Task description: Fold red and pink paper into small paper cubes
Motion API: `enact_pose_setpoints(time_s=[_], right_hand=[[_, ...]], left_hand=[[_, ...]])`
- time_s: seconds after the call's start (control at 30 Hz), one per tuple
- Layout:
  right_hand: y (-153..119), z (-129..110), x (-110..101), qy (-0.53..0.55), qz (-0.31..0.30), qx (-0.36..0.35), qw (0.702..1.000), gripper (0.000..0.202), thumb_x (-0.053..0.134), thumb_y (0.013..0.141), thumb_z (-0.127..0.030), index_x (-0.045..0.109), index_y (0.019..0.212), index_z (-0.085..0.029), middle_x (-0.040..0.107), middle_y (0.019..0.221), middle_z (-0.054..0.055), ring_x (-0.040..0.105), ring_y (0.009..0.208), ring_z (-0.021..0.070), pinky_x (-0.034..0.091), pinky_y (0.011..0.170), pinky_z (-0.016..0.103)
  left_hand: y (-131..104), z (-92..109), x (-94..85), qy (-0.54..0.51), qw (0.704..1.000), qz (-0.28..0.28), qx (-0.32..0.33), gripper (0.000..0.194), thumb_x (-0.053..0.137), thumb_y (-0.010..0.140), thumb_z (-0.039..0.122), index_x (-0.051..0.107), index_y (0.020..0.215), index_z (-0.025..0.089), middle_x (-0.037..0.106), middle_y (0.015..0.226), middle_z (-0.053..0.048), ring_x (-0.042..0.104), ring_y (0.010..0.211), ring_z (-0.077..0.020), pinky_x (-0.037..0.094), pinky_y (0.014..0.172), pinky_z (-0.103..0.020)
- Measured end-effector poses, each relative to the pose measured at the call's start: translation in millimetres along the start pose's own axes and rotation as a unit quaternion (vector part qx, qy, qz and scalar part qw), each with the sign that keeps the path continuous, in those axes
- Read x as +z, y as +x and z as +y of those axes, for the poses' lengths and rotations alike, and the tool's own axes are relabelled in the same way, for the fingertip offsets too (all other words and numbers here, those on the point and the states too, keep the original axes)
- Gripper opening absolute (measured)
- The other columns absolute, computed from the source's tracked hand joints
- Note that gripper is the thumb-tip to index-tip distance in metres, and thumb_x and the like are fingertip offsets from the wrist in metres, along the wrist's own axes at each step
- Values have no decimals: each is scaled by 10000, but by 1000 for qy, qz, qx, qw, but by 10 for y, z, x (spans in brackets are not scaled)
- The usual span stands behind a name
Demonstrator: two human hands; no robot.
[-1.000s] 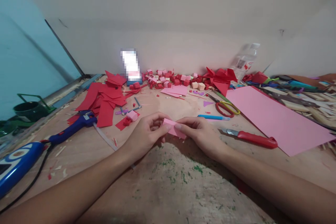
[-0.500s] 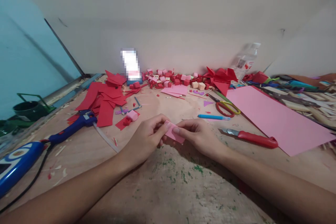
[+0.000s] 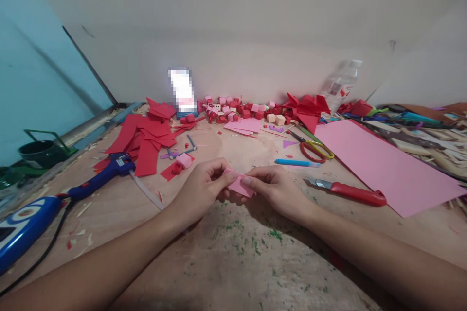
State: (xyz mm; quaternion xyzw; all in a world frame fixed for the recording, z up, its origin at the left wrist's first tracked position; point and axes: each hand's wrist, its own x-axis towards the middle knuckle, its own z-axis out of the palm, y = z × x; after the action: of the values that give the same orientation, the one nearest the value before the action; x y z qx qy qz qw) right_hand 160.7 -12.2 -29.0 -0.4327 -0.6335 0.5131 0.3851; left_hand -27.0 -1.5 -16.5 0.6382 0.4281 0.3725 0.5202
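A small piece of pink paper (image 3: 241,186) is pinched between my two hands above the middle of the table. My left hand (image 3: 206,187) grips its left end, thumb on top and fingers beneath. On the right end, my right hand (image 3: 275,187) presses its thumb while the fingers curl behind. Fingertips under the paper are mostly hidden. To the left of my left hand lies a small pink and red paper block (image 3: 184,160) on a red scrap. A blue pen (image 3: 297,162) and a red-handled utility knife (image 3: 357,194) lie beyond and right of my right hand.
A blue glue gun (image 3: 102,175) with its cord lies left, beside red paper strips (image 3: 146,143). Small red and pink blocks (image 3: 233,109) line the wall near a lit phone (image 3: 182,90). Scissors (image 3: 315,150), a large pink sheet (image 3: 386,165) and a plastic bottle (image 3: 343,85) are right.
The pink paper has shifted slightly left and tilts a little differently. My left fingers have moved slightly along its edge; both hands still hold it.
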Motion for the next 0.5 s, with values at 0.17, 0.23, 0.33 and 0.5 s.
enact_pose_setpoints(time_s=[0.17, 0.23, 0.33, 0.5], right_hand=[[9, 1, -16, -6, 12, 0, 1000, 289, 673, 843, -400, 691, 645, -189, 606, 604, 5, 496, 567, 136, 374, 563, 279], [18, 3, -29, 3, 28, 1, 1000, 254, 684, 827, -397, 710, 679, -192, 617, 620, 6, 512, 575, 140, 390, 568, 278], [35, 18, -50, 33, 72, 7, 997, 222, 714, 804, -398, 737, 727, -191, 633, 640, 3, 520, 580, 137, 409, 575, 272], [47, 63, -58, 69, 106, 19, 992, 226, 752, 795, -401, 750, 763, -178, 644, 669, 4, 517, 567, 122, 407, 537, 248]], left_hand=[[2, 8, 1, -41, 999, -6, -9, 321, 670, 858, 453, 636, 723, 163, 625, 685, -10, 650, 605, -166, 505, 546, -254], [14, 0, -17, -16, 1000, 9, 6, 335, 624, 888, 452, 659, 715, 167, 589, 663, -1, 595, 582, -145, 487, 523, -246], [22, -6, -41, 66, 995, 49, 46, 235, 626, 891, 386, 727, 826, 184, 637, 738, -7, 593, 653, -145, 497, 586, -252], [-11, 14, -46, 158, 978, 51, 129, 324, 766, 792, 297, 731, 1108, 234, 701, 1192, -44, 668, 973, -203, 544, 819, -311]])
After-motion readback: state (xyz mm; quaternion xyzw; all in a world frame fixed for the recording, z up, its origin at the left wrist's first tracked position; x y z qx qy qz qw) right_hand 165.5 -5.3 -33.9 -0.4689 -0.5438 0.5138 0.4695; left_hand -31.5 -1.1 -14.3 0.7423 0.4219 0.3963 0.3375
